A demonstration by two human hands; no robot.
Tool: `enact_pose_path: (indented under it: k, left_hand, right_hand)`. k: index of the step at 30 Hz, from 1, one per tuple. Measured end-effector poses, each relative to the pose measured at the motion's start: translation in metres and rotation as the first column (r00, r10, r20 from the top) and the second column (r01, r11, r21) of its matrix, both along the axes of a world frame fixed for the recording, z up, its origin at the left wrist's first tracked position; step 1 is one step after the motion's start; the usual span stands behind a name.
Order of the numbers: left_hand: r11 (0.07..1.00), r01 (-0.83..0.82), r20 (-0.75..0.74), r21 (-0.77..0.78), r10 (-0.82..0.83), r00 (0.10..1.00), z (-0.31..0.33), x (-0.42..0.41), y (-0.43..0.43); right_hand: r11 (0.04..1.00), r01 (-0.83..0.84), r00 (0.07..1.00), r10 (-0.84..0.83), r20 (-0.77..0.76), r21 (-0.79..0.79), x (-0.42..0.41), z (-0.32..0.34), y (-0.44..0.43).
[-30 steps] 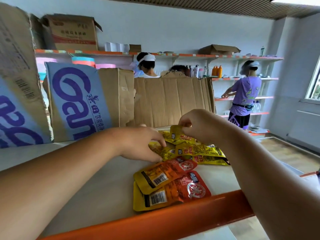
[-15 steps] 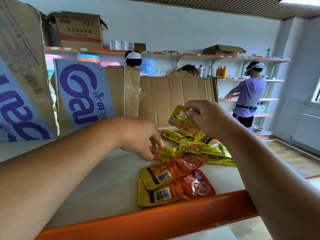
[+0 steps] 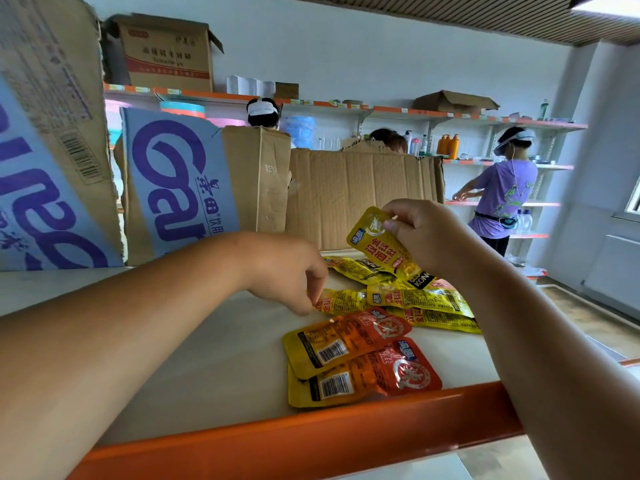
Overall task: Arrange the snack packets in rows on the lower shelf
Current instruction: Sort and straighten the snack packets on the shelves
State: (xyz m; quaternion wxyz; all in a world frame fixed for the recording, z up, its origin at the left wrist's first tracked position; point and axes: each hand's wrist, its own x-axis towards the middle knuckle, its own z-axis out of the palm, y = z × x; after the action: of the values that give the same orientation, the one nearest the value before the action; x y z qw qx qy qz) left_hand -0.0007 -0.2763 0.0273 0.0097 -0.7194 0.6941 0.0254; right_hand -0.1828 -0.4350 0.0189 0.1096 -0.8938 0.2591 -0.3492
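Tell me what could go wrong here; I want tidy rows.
The right hand pinches the lifted yellow packet by its top end only; it could slip and drop.
The left hand touches a flat yellow packet overlapped by a neighbour; pulling it may drag that one askew.
The orange packets lie near the front rail, where a careless sweep might knock them off.
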Motion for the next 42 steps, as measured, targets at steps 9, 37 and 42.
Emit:
enact_pose_path:
  k: [9, 37, 42]
  left_hand:
    - [0.929, -0.017, -0.2, -0.369, -0.062, 0.978, 0.019, 0.019, 0.004]
    - [0.905, -0.384, 0.12, 0.184, 0.367, 0.922, 0.014, -0.002, 0.014]
    - [0.94, -0.318, 0.103, 0.122, 0.306, 0.946, 0.01, 0.001, 0.01]
  right_hand:
    - [0.999, -0.018, 0.991, 0.012, 0.131, 0.047, 0.001, 0.003, 0.002]
    - [0.981, 0.002, 0.811, 0.111, -0.575, 0.193, -0.015, 0.007, 0.014]
    - [0.974, -0.079, 0.915, 0.155, -0.371, 0.212, -0.013, 0.004, 0.005]
